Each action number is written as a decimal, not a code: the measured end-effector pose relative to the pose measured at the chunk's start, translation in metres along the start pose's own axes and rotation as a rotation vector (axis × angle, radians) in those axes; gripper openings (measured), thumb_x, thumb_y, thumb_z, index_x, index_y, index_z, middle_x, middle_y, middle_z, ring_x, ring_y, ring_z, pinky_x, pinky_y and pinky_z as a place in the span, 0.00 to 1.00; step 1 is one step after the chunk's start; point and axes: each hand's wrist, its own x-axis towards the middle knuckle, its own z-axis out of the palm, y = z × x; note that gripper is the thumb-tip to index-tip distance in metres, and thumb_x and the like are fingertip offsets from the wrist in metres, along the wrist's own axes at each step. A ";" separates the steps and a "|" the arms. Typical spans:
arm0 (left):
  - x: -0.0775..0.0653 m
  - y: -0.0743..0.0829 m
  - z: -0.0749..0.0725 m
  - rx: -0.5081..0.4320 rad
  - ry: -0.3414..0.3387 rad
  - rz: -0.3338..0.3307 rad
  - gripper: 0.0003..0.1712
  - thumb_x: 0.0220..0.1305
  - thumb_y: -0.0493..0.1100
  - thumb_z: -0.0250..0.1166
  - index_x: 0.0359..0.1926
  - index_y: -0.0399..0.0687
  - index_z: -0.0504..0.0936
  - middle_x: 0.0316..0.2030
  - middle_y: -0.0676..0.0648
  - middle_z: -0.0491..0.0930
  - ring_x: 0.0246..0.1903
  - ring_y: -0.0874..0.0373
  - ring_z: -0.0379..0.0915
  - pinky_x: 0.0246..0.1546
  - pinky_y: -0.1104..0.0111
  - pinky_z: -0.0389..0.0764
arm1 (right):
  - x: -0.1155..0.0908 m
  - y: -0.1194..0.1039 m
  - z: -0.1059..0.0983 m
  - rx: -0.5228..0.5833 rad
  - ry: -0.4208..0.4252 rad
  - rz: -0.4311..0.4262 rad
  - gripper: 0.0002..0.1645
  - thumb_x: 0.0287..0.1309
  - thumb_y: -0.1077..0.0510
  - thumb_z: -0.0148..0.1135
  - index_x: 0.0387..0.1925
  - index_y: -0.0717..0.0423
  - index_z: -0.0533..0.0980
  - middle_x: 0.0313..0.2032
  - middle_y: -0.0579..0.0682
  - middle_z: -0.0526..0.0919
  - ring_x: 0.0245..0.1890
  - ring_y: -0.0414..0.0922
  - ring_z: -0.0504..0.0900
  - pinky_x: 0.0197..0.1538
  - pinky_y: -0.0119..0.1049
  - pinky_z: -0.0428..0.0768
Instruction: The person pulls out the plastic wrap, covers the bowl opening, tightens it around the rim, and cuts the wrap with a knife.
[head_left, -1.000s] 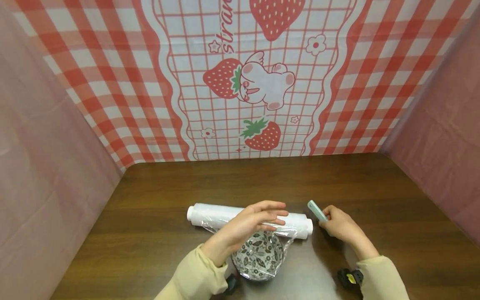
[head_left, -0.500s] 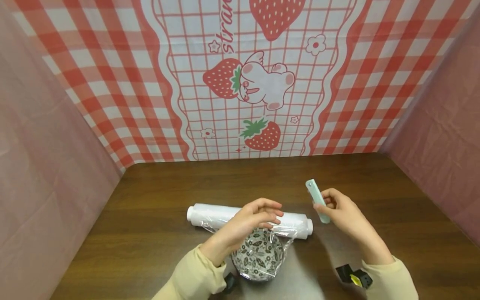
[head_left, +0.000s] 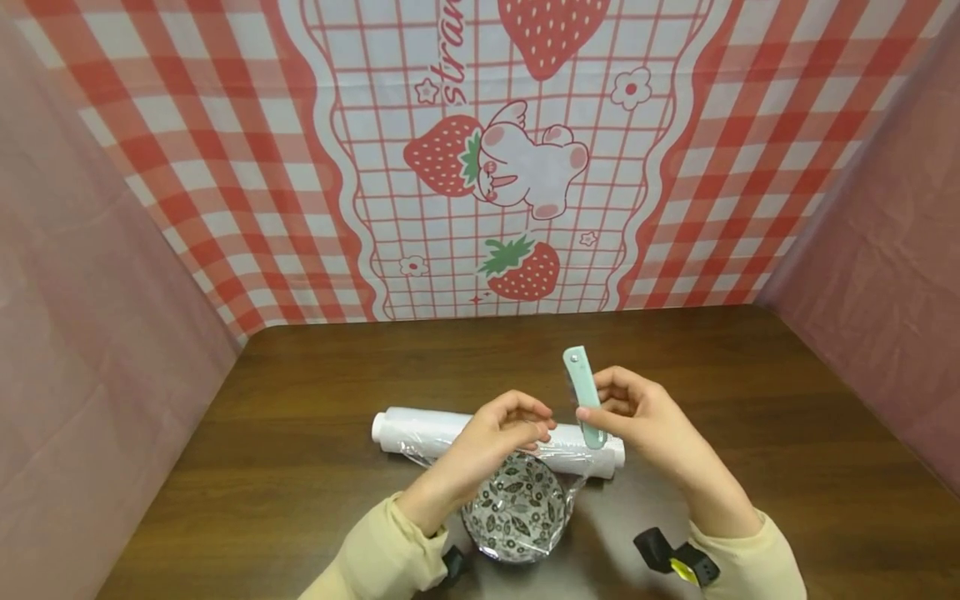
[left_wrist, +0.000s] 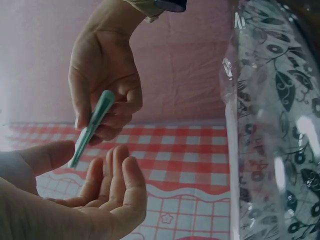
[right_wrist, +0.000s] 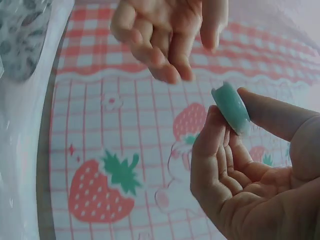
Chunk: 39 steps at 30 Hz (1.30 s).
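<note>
My right hand (head_left: 654, 429) pinches a mint-green folding knife (head_left: 584, 387) between thumb and fingers, holding it raised above the table. The knife is folded, with a rivet near its upper end. Just left of it, my left hand (head_left: 487, 442) hovers over a patterned bowl (head_left: 517, 512), its fingers loosely bent and holding nothing. In the left wrist view the knife (left_wrist: 92, 127) shows edge-on close to the left fingertips, apart from them as far as I can tell. Behind the bowl lies a roll of plastic wrap (head_left: 431, 427); clear film stretches from it over the bowl.
The brown wooden table (head_left: 300, 375) ends at a strawberry-print checked cloth (head_left: 525, 167) hung behind it. Pink curtains (head_left: 97, 292) hang on both sides. Black wrist cameras (head_left: 675, 560) sit by the sleeves.
My right hand has lifted the folding knife and brought it leftward, toward my left hand. The left fingers have bent slightly more. Roll and bowl stay in place.
</note>
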 end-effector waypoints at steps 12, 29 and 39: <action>-0.009 0.007 -0.013 0.090 0.187 0.153 0.12 0.58 0.42 0.62 0.39 0.39 0.75 0.34 0.45 0.77 0.35 0.60 0.74 0.42 0.66 0.75 | 0.009 -0.016 0.025 0.051 -0.133 -0.040 0.19 0.50 0.62 0.65 0.42 0.67 0.70 0.32 0.57 0.80 0.30 0.41 0.81 0.33 0.35 0.80; -0.013 0.011 -0.017 0.136 0.229 0.188 0.07 0.57 0.39 0.63 0.33 0.39 0.76 0.30 0.49 0.75 0.29 0.61 0.70 0.34 0.72 0.73 | 0.015 -0.017 0.041 0.064 -0.153 -0.081 0.15 0.53 0.61 0.63 0.41 0.64 0.72 0.34 0.57 0.80 0.31 0.42 0.81 0.34 0.36 0.80; -0.016 0.014 -0.019 0.178 0.257 0.174 0.07 0.56 0.41 0.64 0.31 0.41 0.78 0.28 0.48 0.77 0.28 0.61 0.71 0.32 0.73 0.73 | 0.014 -0.018 0.042 0.030 -0.150 -0.074 0.14 0.55 0.60 0.61 0.41 0.62 0.72 0.34 0.56 0.79 0.32 0.43 0.81 0.36 0.36 0.80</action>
